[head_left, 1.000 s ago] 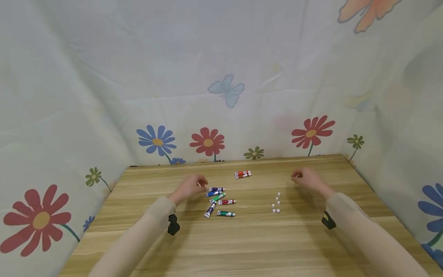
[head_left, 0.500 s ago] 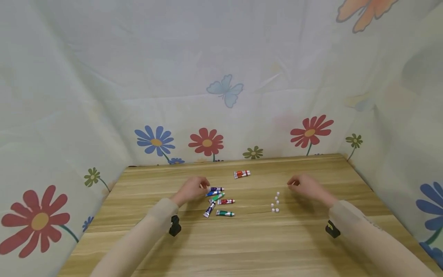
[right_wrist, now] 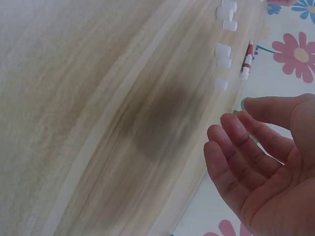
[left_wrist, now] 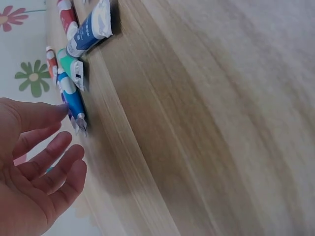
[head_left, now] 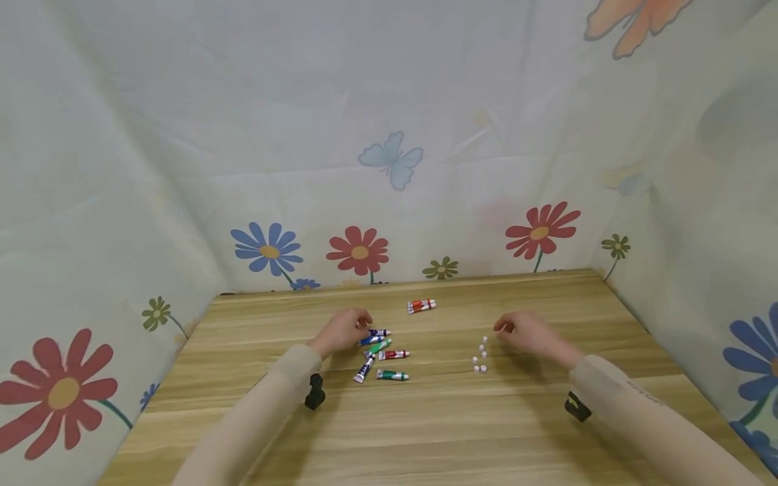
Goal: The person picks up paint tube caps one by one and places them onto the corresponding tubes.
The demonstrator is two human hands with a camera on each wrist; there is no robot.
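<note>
My left hand (head_left: 343, 331) is at the far-left end of a cluster of small paint tubes, fingertips right at a purple tube (head_left: 381, 333). In the left wrist view, its thumb (left_wrist: 47, 114) overlaps the tubes beside a blue tube (left_wrist: 74, 98), with the other fingers loosely bent. Around it lie a light green tube (head_left: 379, 348), a red tube (head_left: 395, 354), a dark violet tube (head_left: 365, 369) and a dark green tube (head_left: 392, 375). My right hand (head_left: 530, 332) hovers over the table beside several small white caps (head_left: 483, 354), fingers loosely curled, holding nothing.
Two red-orange tubes (head_left: 422, 306) lie side by side farther back. The wooden table (head_left: 425, 432) meets a cloth backdrop (head_left: 304, 169) printed with flowers and butterflies at its back and sides. A black wrist device (head_left: 315, 391) is on the left forearm.
My left hand has moved slightly right, up to the purple tube's end. The right hand has shifted left toward the white caps. Tubes and caps keep their places; the head view turns slightly.
</note>
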